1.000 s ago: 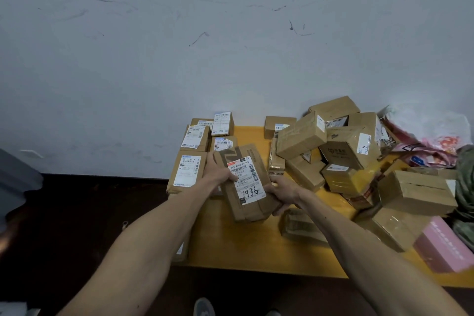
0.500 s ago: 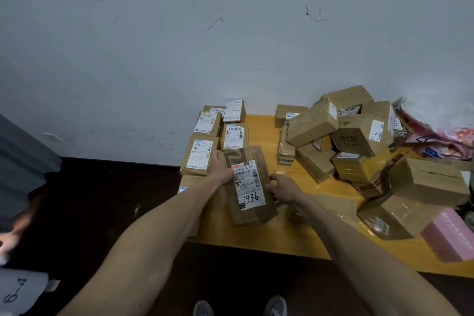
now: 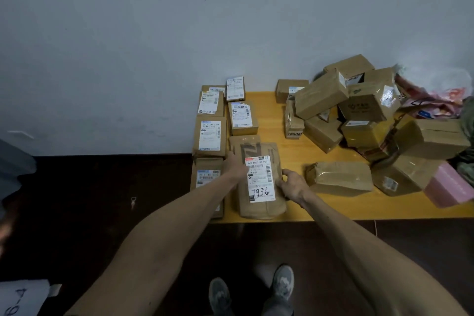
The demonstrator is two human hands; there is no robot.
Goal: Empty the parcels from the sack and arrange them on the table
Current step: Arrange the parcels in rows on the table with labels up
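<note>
A flat brown parcel (image 3: 256,209) with a white label marked "1936" lies on the yellow table (image 3: 333,210) near its front edge. My left hand (image 3: 234,167) holds its left edge and my right hand (image 3: 292,183) grips its right edge. The parcel sits beside two neat columns of labelled boxes (image 3: 210,136) along the table's left end. A loose pile of brown boxes (image 3: 359,110) fills the table's right half. The crumpled pink and white sack (image 3: 431,100) lies behind the pile at the far right.
A taped brown parcel (image 3: 338,178) lies just right of my right hand. A pink box (image 3: 448,187) sits at the right front corner. The grey wall runs behind the table. Dark floor and my shoes (image 3: 282,282) are below; a white marked sheet (image 3: 20,297) lies bottom left.
Both hands have brought the "1936" parcel down and to the left, turning it straight. It now lies flat on the table next to the neat columns.
</note>
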